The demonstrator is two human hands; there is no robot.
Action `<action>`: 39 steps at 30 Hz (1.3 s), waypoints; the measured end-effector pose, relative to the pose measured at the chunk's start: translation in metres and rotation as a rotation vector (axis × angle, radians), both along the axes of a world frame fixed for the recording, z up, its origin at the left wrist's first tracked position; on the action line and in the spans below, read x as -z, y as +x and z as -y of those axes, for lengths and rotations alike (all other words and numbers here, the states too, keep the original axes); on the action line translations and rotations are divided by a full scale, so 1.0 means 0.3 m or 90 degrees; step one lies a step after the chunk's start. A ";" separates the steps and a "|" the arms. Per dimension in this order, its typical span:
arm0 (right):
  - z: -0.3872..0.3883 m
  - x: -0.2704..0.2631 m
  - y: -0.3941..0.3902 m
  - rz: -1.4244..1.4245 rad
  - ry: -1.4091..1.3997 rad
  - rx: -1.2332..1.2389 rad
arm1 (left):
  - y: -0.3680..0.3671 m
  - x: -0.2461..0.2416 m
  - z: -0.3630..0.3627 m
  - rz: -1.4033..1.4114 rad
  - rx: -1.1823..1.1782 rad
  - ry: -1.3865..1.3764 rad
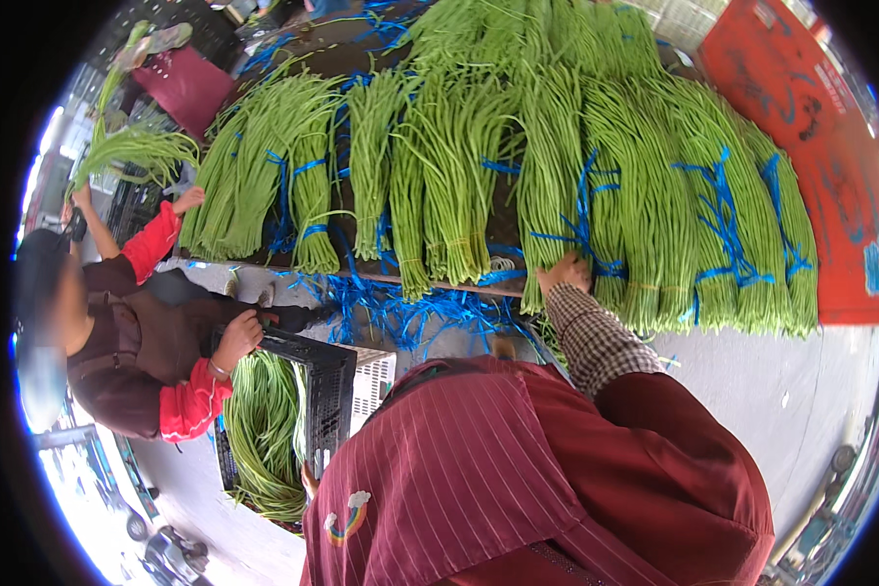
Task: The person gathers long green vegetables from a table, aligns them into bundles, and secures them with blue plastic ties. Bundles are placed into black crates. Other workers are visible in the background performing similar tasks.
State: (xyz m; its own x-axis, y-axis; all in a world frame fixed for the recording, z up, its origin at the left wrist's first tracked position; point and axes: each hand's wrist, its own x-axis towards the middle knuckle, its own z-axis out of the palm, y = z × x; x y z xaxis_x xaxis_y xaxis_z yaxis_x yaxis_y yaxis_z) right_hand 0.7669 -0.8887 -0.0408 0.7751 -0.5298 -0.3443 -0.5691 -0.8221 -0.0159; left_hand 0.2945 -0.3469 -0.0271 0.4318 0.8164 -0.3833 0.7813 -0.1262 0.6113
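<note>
My right hand rests at the lower end of a long bundle of yardlong beans, beside blue plastic ties; whether its fingers grip the bundle is unclear. At the lower left, a few fingers of my left hand show at the side of a black plastic crate; the rest is hidden by my striped apron. Loose long beans lie curved inside that crate. More bean bundles lie side by side on the dark table, many bound with blue ties, some with thin bands near their ends.
At the left, a co-worker in red sleeves has one hand by the crate; another person's hand is near raised beans. Blue plastic strips hang below the table edge. A red panel stands at the right, a white crate behind the black one.
</note>
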 end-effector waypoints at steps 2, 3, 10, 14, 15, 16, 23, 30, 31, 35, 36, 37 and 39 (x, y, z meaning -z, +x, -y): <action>-0.030 0.019 0.021 0.007 -0.075 0.058 | -0.036 0.013 0.049 0.007 -0.022 -0.031; -0.042 0.023 0.029 0.009 -0.060 0.058 | -0.056 0.021 0.073 0.010 -0.032 -0.042; 0.022 -0.017 0.124 -0.108 0.354 0.188 | -0.214 0.138 0.202 0.030 -0.091 -0.155; 0.109 -0.151 0.174 -0.147 0.802 0.250 | -0.302 0.273 0.247 0.070 -0.093 -0.214; 0.119 -0.204 0.190 -0.116 0.876 0.316 | -0.312 0.311 0.259 0.092 -0.085 -0.226; 0.121 -0.262 0.207 -0.088 0.912 0.303 | -0.317 0.346 0.268 0.120 -0.072 -0.238; 0.073 -0.826 0.466 0.020 1.202 0.191 | -0.084 0.255 0.339 0.298 -0.026 -0.296; -0.127 -1.558 0.415 -0.125 1.239 -0.091 | 0.387 -0.163 0.388 0.364 0.200 -0.373; -0.162 -1.642 0.372 -0.209 1.238 -0.163 | 0.452 -0.225 0.400 0.378 0.237 -0.394; -0.271 -1.814 0.110 0.000 1.188 -0.199 | 0.696 -0.483 0.471 0.491 0.420 -0.632; -0.301 -1.830 0.043 0.016 1.169 -0.223 | 0.758 -0.543 0.492 0.556 0.514 -0.669; -0.333 -1.835 -0.017 0.001 1.157 -0.313 | 0.814 -0.601 0.510 0.592 0.594 -0.683; -0.387 -1.824 -0.132 0.020 1.139 -0.426 | 0.896 -0.699 0.538 0.648 0.739 -0.792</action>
State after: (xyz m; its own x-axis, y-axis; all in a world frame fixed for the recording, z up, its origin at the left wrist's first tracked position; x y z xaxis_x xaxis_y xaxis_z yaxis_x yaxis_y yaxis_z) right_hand 0.7273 -0.7725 0.5062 0.6882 0.7235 -0.0539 -0.1941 0.1120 -0.9746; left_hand 0.5635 -0.5083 0.1825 0.8545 -0.4443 0.2693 0.0203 0.5465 0.8372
